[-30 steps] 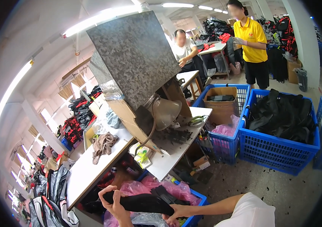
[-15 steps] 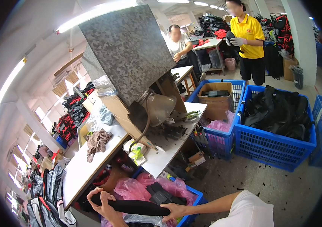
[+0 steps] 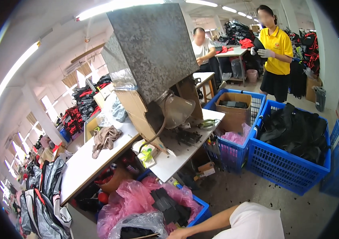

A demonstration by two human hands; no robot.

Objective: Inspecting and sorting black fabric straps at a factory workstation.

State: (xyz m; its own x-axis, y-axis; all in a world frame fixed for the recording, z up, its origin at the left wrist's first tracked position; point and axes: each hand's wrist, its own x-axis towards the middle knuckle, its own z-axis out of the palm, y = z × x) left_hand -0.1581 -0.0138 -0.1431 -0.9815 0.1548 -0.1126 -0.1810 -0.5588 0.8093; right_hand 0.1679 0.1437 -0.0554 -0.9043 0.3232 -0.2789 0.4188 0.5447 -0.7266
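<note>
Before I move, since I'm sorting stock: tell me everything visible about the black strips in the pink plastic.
The black strips are flat, matte, fabric-like pieces, overlapping in a loose stack. They lie among crumpled pink plastic in a blue crate; the right hand is nearby, contact unclear.

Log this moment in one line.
left hand: out of view | right hand: lower edge, by clear bag | black pieces: on pink plastic
</note>
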